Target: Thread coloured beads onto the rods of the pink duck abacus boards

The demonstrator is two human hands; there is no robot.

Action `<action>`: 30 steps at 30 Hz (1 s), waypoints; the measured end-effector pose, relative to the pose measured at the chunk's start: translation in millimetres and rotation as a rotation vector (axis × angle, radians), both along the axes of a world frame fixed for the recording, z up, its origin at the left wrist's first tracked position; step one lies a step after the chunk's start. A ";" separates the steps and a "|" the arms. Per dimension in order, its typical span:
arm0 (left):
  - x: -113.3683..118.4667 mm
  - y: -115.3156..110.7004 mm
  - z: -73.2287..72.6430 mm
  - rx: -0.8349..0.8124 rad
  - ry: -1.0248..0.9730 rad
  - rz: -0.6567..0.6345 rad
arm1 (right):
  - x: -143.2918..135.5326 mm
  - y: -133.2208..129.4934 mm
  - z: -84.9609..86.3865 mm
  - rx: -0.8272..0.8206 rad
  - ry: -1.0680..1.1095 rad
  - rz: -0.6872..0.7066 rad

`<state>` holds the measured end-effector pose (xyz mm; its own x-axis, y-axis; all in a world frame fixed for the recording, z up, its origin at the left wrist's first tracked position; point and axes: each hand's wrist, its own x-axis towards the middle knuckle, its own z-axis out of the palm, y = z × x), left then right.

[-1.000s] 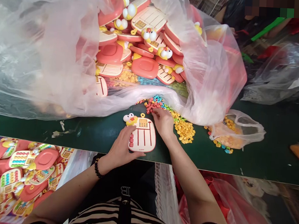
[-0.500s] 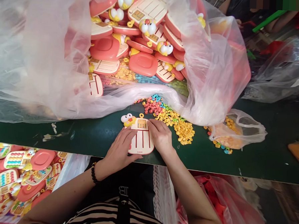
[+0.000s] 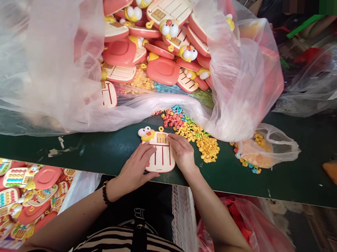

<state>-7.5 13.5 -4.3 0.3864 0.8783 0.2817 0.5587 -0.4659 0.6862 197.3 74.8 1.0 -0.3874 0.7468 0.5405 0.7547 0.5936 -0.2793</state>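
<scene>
A cream toy board (image 3: 161,161) with a pink rim, slots and a big-eyed yellow duck head lies on the dark green table. My left hand (image 3: 140,158) grips its left side, thumb at the lower edge and fingers over the front. At the upper right edge of the board are the bent fingers of my right hand (image 3: 182,151); anything between their tips is too small to make out. Just beyond that hand, small yellow pieces (image 3: 208,147) lie loose beside a heap of red pieces (image 3: 173,118), with some blue and green ones.
A large clear plastic bag (image 3: 60,79) full of similar boards (image 3: 162,71) spreads across the back of the table (image 3: 88,155). A small bag (image 3: 280,150) of pieces sits at the right. Boards with colored pieces (image 3: 16,178) fill a container at lower left.
The view has shifted slightly. Both hands stay at the board in nearly the same pose, with only small finger movements.
</scene>
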 end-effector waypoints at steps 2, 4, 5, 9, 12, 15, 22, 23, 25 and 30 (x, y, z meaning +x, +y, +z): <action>0.1 0.3 -0.1 -0.001 -0.003 0.003 | 0.1 -0.8 -1.2 -0.015 0.041 0.016; 0.2 0.5 -0.1 -0.001 -0.005 0.005 | 0.9 -1.7 1.2 -0.032 0.063 0.035; 0.1 0.6 0.0 -0.002 -0.005 0.006 | 1.4 -1.8 3.4 -0.045 0.070 0.035; -0.5 1.1 0.5 -0.010 -0.017 -0.002 | 3.9 2.7 13.2 -0.154 0.115 -0.008; -1.1 1.2 0.9 -0.015 -0.023 -0.012 | 4.3 8.5 17.4 -0.235 0.128 -0.015; -1.0 1.0 1.3 -0.023 -0.015 0.002 | 2.5 8.1 18.3 -0.256 0.112 -0.046; 0.2 -1.1 -2.4 -0.026 -0.027 0.023 | -9.8 -40.5 7.1 -0.235 -0.058 -0.132; 0.2 -1.3 -3.4 -0.036 -0.027 0.027 | -13.3 -49.1 5.5 -0.235 -0.071 -0.164; 0.1 -1.3 -5.3 -0.046 -0.031 0.023 | -22.8 -61.2 3.9 -0.251 -0.094 -0.191; 0.9 -0.4 -7.5 0.029 -0.086 0.046 | -52.1 -55.1 8.9 -0.308 -0.147 -0.005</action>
<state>-6.6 13.0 -11.8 0.3191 0.8854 0.3380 0.5200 -0.4617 0.7187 145.2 19.7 9.9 -0.4400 0.8686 0.2279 0.8032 0.4942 -0.3325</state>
